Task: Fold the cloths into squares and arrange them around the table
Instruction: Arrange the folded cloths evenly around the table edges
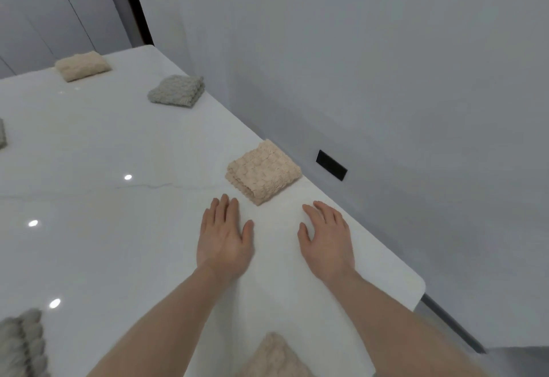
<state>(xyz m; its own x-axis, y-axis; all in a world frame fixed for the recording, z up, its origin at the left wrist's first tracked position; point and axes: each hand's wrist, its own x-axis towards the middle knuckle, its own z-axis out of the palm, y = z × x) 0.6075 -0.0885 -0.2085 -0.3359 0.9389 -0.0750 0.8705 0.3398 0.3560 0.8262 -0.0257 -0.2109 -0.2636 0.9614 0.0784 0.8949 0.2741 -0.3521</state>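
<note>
Lying folded into a thick square near the table's right edge, the nearest beige cloth (263,172) sits just beyond both hands, touched by neither. Its knobbly waffle weave looks soft, light and limp, so the layered stack would likely splay if lifted by 1 corner; pinching through all layers along the stacked edge facing the hands, or pressing flat from above and sliding, seems safer on this glossy top. The left hand (225,235) and right hand (326,235) lie palm-down on the white table (118,144), fingers spread and straight, gripping nothing. Further along the same edge rest a folded grey cloth (177,90) and another beige cloth (81,65). Parts of 3 more cloths show at the frame's left and bottom borders, 1 beige between the forearms. A black wall plate (331,165) sits low on the wall.
</note>
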